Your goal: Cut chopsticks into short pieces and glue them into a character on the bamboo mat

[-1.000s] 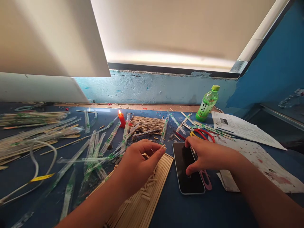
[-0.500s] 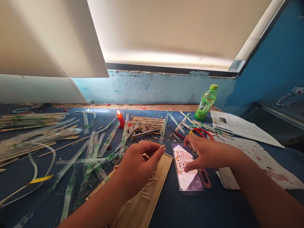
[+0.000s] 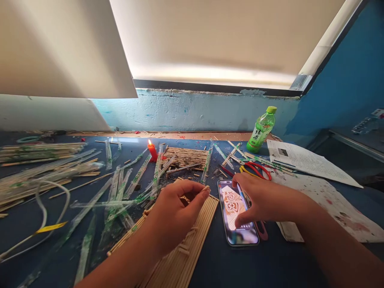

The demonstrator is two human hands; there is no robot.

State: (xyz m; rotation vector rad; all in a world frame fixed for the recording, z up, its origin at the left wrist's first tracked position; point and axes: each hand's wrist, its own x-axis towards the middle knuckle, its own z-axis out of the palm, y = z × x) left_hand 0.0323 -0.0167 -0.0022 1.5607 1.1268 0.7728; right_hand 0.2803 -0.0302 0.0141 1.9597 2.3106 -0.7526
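Note:
My left hand (image 3: 177, 214) is closed in a pinch, thumb against forefinger, on a short piece of wooden stick (image 3: 207, 187). Below it lies a panel of wooden sticks (image 3: 204, 224) set side by side, partly covered by my hand and forearm. Short cut stick pieces (image 3: 183, 251) rest on that panel. Over the smartphone (image 3: 232, 238) is my right hand (image 3: 264, 196), thumb and forefinger spread apart at the screen. A picture of a character-shaped design on a panel of sticks shows on the screen.
A lit red candle (image 3: 152, 153) stands beside a darker stick panel (image 3: 186, 156). Clear plastic wrappers (image 3: 120, 188) and stick bundles (image 3: 39, 152) cover the left. Red-handled scissors (image 3: 261, 168), a green tea bottle (image 3: 260, 132) and papers (image 3: 303, 160) lie or stand at the right.
The picture on the phone screen has shrunk and shifted, showing more of the panel and its dark surroundings. My right thumb and forefinger stay spread; my left hand has barely moved.

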